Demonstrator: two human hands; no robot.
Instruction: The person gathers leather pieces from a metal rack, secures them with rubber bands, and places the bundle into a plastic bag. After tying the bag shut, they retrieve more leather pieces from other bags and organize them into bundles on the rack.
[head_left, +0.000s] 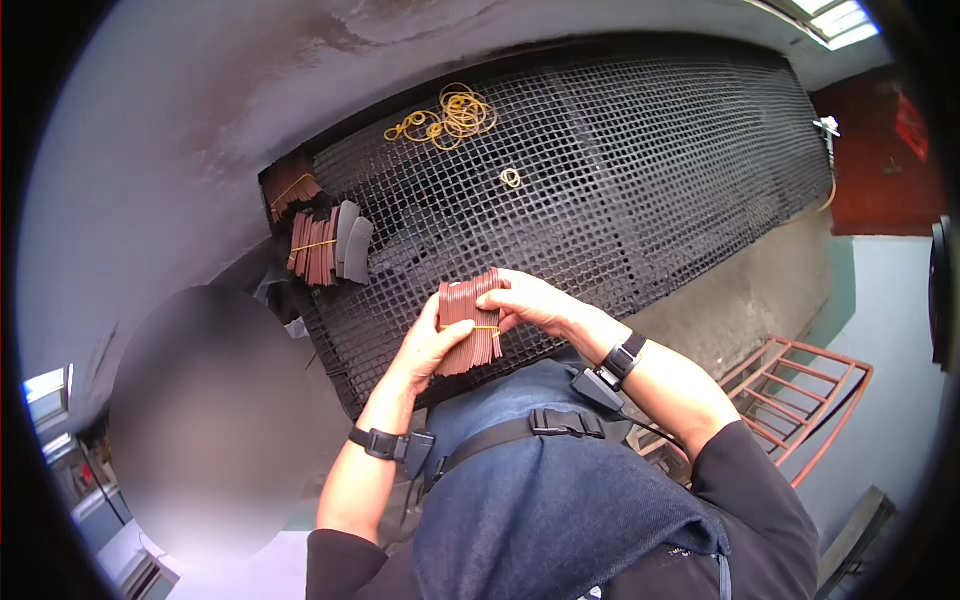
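Clasped brown bundle [466,352] between left hand [422,350] and right hand [534,300] with closed fingers [512,279]. Set left thumb [457,331] at crosswise yellow band [487,328].

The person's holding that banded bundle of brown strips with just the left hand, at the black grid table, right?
Not just the left hand: the head view shows the right hand also holding the banded bundle of brown strips at the black grid table.

From where I'm standing, the table [640,190] is a black square grid, the loose bands [462,113] yellow, the held stack [462,305] striped reddish-brown, the apron [550,500] dark blue.
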